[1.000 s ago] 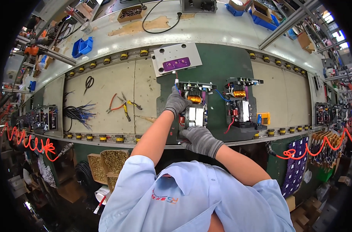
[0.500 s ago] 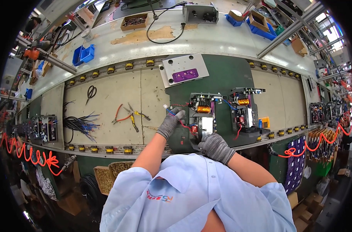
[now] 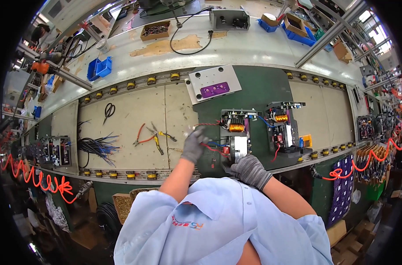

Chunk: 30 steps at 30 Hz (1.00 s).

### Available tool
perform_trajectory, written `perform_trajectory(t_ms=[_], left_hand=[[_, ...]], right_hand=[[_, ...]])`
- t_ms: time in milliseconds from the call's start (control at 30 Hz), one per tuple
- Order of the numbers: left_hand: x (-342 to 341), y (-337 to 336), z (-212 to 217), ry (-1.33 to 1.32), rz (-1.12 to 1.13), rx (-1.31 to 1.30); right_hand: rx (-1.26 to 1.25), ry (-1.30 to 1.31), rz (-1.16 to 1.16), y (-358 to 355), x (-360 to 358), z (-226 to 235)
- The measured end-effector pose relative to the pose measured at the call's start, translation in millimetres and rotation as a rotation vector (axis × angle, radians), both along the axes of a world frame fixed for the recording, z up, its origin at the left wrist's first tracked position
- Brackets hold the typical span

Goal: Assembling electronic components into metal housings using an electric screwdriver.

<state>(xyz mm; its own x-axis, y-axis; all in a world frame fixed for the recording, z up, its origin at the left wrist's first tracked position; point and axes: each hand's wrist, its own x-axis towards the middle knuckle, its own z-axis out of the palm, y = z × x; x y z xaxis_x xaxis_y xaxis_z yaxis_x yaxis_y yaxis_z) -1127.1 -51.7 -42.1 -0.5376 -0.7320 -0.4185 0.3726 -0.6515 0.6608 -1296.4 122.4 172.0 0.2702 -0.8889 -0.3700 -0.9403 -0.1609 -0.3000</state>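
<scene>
A black-framed circuit assembly (image 3: 237,143) with an orange copper coil (image 3: 236,127) and a silver metal block stands on a dark green board (image 3: 209,165) before me. My left hand (image 3: 193,146), in a grey glove and slightly blurred, is closed on red and blue wires (image 3: 215,145) left of the assembly. A twisted red wire (image 3: 208,124) runs from the assembly's upper part toward these fingers. My gloved right hand (image 3: 251,171) grips the assembly's near end, its fingertips partly hidden. Just right stands a second similar assembly (image 3: 280,128).
A silver plate with a purple panel (image 3: 215,90) lies behind the assembly. Leftward are pliers (image 3: 141,135), yellow-handled cutters (image 3: 159,137), black scissors (image 3: 109,111) and a bundle of wires (image 3: 97,145). Roller rails (image 3: 130,85) edge the line. An orange block (image 3: 307,140) lies at right.
My left hand has shifted slightly downward in the view, and the wires it holds now spread toward the assembly. My right hand stays at the assembly's near end. The whole view has shifted slightly.
</scene>
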Motion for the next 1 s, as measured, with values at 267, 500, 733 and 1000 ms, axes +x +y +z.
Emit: perform_trajectory(t_ms=[267,500,733,1000], left_hand=[[40.4,-28.3,25.1,-0.097,0.104,0.449],[-42.5,-150.4,117.7,-1.256,-0.185,-1.085],[-176.3,-246.9,127.4,-1.522,-0.757,-1.248],[-200.1,-211.6,162.4,-1.254,-1.301,-1.601]], right_hand=[[0.085,-0.511,-0.190,-2.5,-19.2,6.8],[-0.215,-0.263,-0.889,68.2,-88.3,-43.4],[-0.203,-1.381,-1.472,96.9,-67.9,-37.7],[-0.243,-1.069,-1.121,81.0,-57.0,10.0]])
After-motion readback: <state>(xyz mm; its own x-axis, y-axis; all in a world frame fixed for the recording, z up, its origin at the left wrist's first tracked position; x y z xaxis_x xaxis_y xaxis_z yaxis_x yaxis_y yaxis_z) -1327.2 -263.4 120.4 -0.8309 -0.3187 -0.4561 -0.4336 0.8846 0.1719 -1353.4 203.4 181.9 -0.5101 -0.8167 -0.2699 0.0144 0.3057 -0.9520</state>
